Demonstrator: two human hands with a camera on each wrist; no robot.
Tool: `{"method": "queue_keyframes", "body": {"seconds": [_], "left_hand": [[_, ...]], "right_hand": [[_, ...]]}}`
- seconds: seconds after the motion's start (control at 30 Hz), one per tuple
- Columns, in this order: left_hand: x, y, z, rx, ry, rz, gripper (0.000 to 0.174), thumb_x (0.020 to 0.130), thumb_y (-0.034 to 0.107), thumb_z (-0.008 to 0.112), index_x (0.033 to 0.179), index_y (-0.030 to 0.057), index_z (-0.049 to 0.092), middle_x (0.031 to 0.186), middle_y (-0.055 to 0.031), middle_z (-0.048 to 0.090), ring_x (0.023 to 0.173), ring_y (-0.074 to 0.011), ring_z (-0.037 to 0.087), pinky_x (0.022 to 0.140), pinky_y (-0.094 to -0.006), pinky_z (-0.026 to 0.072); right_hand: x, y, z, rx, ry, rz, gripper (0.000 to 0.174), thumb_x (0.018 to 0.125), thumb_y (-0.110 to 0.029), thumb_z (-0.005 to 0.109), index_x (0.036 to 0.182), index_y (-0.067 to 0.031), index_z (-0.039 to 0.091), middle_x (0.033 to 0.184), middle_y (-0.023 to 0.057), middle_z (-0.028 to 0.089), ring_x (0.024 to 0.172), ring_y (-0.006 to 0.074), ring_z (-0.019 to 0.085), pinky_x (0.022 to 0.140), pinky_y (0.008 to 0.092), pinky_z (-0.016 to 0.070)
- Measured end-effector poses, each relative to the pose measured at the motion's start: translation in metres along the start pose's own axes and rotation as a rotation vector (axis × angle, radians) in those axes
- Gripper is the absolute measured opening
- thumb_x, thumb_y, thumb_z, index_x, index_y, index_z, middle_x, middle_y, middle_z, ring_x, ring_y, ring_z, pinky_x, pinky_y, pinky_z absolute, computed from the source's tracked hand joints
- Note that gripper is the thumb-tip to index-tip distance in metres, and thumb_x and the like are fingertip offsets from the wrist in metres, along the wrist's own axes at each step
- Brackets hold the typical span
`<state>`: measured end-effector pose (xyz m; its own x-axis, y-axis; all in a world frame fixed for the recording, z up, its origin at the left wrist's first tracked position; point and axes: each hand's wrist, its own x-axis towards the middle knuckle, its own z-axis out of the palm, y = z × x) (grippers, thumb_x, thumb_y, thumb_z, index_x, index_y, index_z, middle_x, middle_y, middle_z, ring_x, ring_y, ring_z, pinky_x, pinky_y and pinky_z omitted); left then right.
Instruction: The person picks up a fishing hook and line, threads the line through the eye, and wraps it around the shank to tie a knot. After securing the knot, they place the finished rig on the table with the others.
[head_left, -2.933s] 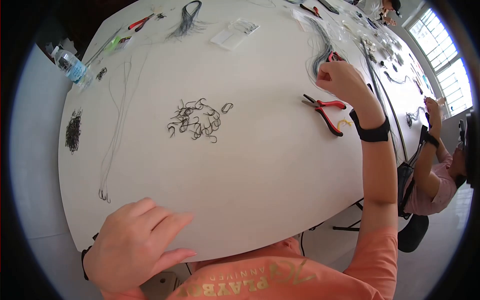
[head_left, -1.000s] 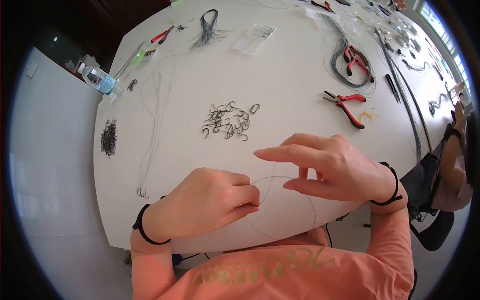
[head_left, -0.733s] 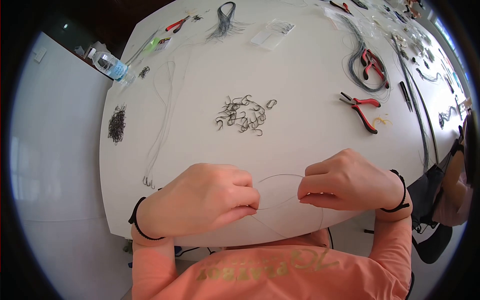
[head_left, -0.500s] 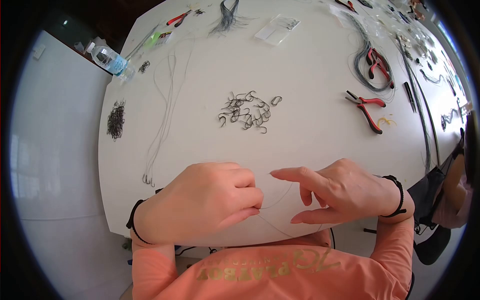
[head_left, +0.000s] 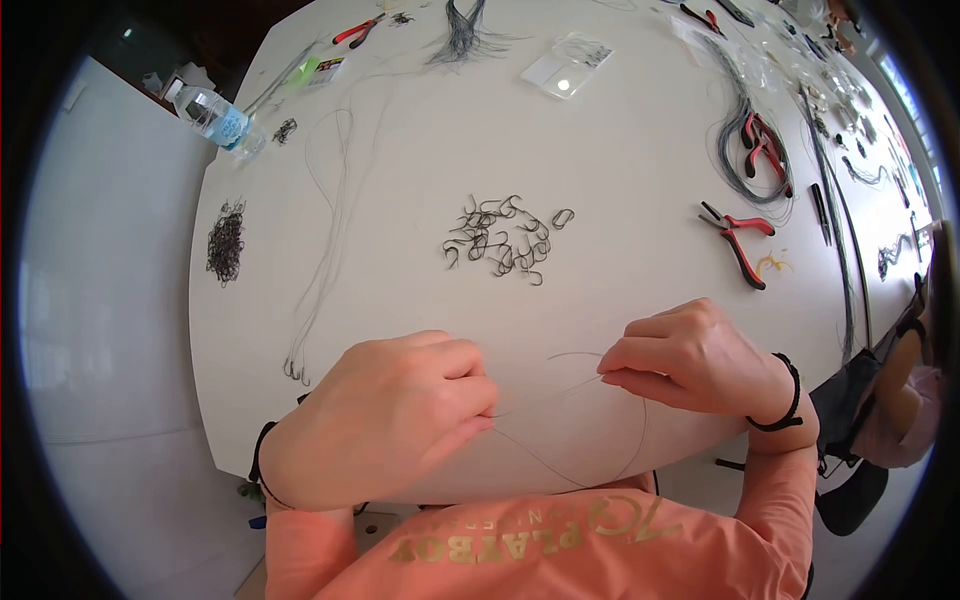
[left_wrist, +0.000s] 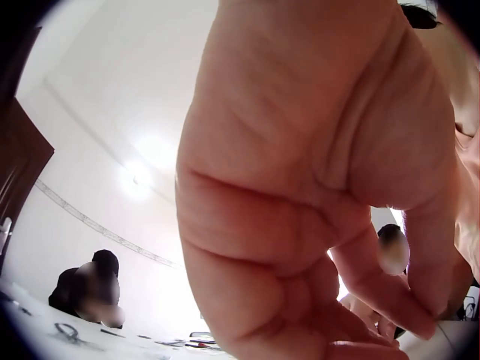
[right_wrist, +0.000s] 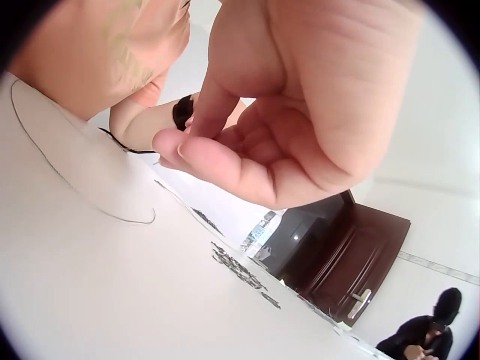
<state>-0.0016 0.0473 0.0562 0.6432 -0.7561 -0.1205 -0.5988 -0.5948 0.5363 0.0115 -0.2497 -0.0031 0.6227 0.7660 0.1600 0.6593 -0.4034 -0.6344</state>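
Note:
In the head view, my left hand point(head_left: 385, 415) is near the table's front edge, fingertips and thumb pinching a thin strand of fishing line point(head_left: 541, 459). Opposite it, my right hand point(head_left: 690, 360) pinches the same line, so a short stretch runs between the two hands. The rest of the line bows down in a loose loop toward the shirt. In the right wrist view, thumb and index fingertip meet, and the line point(right_wrist: 46, 157) curves over the white table. Beyond the hands lies a loose pile of dark fishhooks point(head_left: 487, 240).
Red-handled pliers point(head_left: 743, 262) lie at right, near a coil of grey strands point(head_left: 727, 165) with more pliers. At left are a dense dark pile point(head_left: 226, 243), long lines ending in hooks point(head_left: 296, 370) and a water bottle point(head_left: 215, 122). Another person sits at far right.
My right hand has come from the grey coil to the front of the table, spread its fingers, then pinched the line. The left hand, empty at first, now pinches the line too.

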Motion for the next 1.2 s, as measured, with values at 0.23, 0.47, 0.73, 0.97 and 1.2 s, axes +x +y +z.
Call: {"method": "queue_keyframes", "body": {"seconds": [0.23, 0.47, 0.73, 0.97, 1.2], "left_hand": [[0.009, -0.014, 0.000, -0.020, -0.037, -0.091, 0.007, 0.081, 0.010, 0.074, 0.082, 0.0076, 0.068, 0.088, -0.0021, 0.066, 0.080, -0.0234, 0.064, 0.064, -0.0354, 0.0516], [0.016, -0.023, 0.006, -0.044, -0.057, -0.072, 0.010, 0.081, 0.010, 0.074, 0.083, 0.0059, 0.065, 0.085, -0.0042, 0.065, 0.079, -0.0254, 0.064, 0.063, -0.0371, 0.0504], [0.016, -0.016, 0.006, 0.007, -0.096, -0.152, 0.016, 0.079, 0.014, 0.077, 0.085, 0.0051, 0.065, 0.084, -0.0059, 0.066, 0.077, -0.0268, 0.065, 0.063, -0.0372, 0.0505], [0.027, 0.004, 0.014, 0.038, 0.190, -0.152, 0.035, 0.074, 0.022, 0.085, 0.100, 0.0062, 0.068, 0.086, -0.0053, 0.066, 0.075, -0.0248, 0.067, 0.062, -0.0335, 0.0524], [0.040, -0.005, 0.042, 0.135, 0.276, 0.077, 0.022, 0.073, 0.014, 0.082, 0.091, 0.0098, 0.069, 0.076, -0.0020, 0.062, 0.065, -0.0198, 0.063, 0.052, -0.0316, 0.0479]], "right_hand": [[0.003, 0.009, -0.004, -0.231, 0.027, 0.095, 0.011, 0.088, -0.013, 0.072, 0.087, -0.0074, 0.063, 0.067, 0.0037, 0.058, 0.058, 0.0236, 0.061, 0.050, 0.0363, 0.0461], [0.005, 0.013, -0.006, -0.291, 0.031, 0.150, 0.010, 0.084, -0.012, 0.076, 0.087, -0.0081, 0.067, 0.073, 0.0031, 0.067, 0.060, 0.0219, 0.065, 0.052, 0.0340, 0.0491], [0.004, 0.014, 0.003, -0.245, 0.074, 0.077, 0.012, 0.084, -0.009, 0.072, 0.086, -0.0052, 0.061, 0.067, 0.0053, 0.059, 0.057, 0.0249, 0.060, 0.050, 0.0364, 0.0460], [0.005, 0.008, 0.012, -0.211, 0.008, 0.033, 0.012, 0.083, -0.010, 0.077, 0.086, -0.0077, 0.065, 0.067, 0.0027, 0.062, 0.057, 0.0220, 0.063, 0.050, 0.0349, 0.0476], [0.010, -0.002, 0.012, -0.166, -0.029, -0.042, 0.012, 0.080, -0.010, 0.079, 0.086, -0.0077, 0.068, 0.065, 0.0014, 0.061, 0.053, 0.0200, 0.060, 0.047, 0.0328, 0.0446]]}}
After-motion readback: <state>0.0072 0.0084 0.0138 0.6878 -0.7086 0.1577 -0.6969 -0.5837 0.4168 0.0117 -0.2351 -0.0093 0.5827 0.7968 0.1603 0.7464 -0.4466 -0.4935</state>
